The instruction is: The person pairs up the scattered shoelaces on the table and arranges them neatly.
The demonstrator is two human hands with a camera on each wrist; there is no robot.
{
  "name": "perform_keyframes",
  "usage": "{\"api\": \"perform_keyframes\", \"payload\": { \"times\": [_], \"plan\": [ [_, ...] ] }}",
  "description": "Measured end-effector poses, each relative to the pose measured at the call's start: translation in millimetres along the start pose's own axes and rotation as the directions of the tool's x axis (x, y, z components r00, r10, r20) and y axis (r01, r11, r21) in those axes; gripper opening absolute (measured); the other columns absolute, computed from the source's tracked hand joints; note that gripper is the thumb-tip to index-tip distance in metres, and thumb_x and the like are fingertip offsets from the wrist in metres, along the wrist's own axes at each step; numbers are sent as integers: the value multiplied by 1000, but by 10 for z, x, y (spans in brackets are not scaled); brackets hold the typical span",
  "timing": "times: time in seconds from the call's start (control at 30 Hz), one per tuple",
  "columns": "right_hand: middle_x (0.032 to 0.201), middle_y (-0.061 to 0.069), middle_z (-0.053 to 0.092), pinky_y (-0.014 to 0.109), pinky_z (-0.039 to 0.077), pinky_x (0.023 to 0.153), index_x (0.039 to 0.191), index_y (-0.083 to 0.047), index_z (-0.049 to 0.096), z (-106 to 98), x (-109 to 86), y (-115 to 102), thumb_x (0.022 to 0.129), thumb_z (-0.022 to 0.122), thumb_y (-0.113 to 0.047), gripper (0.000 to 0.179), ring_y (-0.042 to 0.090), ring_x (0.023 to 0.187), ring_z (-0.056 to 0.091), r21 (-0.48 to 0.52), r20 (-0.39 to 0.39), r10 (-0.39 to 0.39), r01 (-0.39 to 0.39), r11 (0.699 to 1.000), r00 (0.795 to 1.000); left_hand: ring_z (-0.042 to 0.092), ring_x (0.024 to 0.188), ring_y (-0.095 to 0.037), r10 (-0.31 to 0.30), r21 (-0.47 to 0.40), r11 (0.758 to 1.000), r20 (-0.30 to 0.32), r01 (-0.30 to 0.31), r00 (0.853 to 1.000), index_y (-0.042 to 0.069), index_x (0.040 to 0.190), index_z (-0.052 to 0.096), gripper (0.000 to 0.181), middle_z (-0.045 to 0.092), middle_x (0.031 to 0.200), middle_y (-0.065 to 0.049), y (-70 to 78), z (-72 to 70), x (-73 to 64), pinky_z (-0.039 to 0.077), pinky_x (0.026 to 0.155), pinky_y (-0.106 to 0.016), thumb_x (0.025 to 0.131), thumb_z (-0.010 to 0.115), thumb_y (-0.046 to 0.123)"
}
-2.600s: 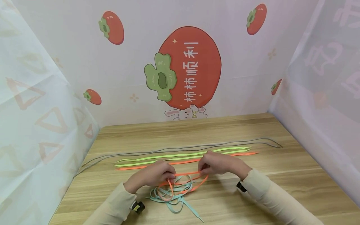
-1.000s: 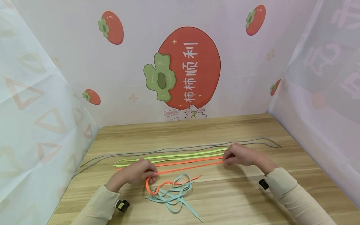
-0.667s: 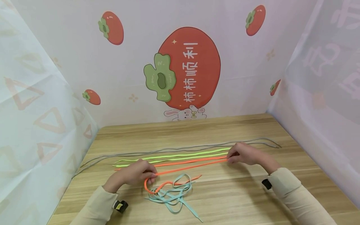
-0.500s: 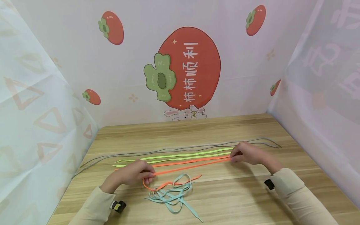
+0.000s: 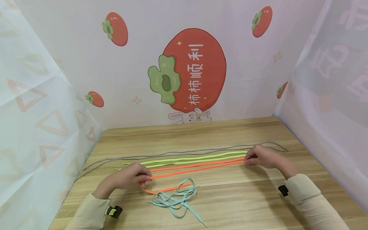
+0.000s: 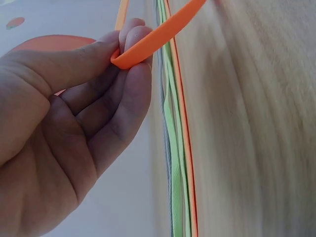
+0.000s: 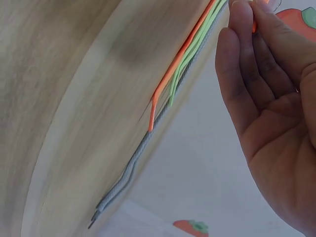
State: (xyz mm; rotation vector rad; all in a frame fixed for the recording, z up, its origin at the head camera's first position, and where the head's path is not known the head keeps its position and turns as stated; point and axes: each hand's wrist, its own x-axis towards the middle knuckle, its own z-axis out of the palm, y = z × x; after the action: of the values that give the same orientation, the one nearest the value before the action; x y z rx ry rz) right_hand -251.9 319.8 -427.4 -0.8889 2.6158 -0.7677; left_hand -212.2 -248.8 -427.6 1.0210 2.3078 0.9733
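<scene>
Left hand (image 5: 126,179): grip clamped on orange shoelace (image 5: 198,169). Right hand (image 5: 264,157): pinches same shoelace, span straight between. Both hands knuckles-up, well apart over worktop (image 5: 230,204).

Bare hands (image 5: 129,176), cream sleeves (image 5: 311,196), 2 black wrist cameras (image 5: 283,190), yellow patch (image 5: 112,212) on the left camera

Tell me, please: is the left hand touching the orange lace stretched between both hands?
Touching. The left wrist view shows it: the left hand pinches the held orange lace with its fingers.
</scene>
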Motion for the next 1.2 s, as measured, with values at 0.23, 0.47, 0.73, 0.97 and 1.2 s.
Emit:
{"api": "perform_keyframes", "payload": {
  "times": [0.23,0.47,0.73,0.97,1.2],
  "plan": [
    [76,-4,67,22,48,65,87,-12,76,-52,-83,58,99,73,-13,13,-1,68,53,5,-11,0,0,1000,1000,64,74,-1,2,-51,999,10,-1,1000,-4,104,73,21,71,82,-7,-16,-53,-80,63,67,-39,109,57,9],
    [72,-7,61,21,43,62,82,-13,73,-92,-147,133,100,73,-13,18,-1,64,48,-26,-17,39,-40,999,999,63,76,-2,6,-70,998,10,-5,1000,-5,105,71,21,69,84,-11,-98,-120,-172,62,68,-39,109,55,8],
    [69,-8,61,22,43,63,79,-15,72,-125,-210,283,100,72,-11,21,-2,62,48,-59,-39,53,-55,997,998,61,75,-1,16,-81,997,-12,-17,1000,-6,101,70,21,67,80,-9,-237,-204,-338,61,66,-37,109,56,8],
    [72,-4,66,22,45,63,81,-14,75,-126,-224,341,100,73,-12,19,0,64,52,-21,-31,91,-92,996,995,62,74,-3,12,-101,995,-27,-14,1000,-7,101,71,21,68,80,-17,-337,-266,-448,60,64,-35,108,57,7],
    [73,-6,69,23,47,62,83,-18,77,-129,-231,377,100,73,-15,18,3,63,54,-47,-19,162,-162,986,987,65,70,-10,-17,-29,999,-71,15,997,0,98,73,18,70,79,-11,-462,-308,-564,58,63,-31,107,60,8]
  ]
}}
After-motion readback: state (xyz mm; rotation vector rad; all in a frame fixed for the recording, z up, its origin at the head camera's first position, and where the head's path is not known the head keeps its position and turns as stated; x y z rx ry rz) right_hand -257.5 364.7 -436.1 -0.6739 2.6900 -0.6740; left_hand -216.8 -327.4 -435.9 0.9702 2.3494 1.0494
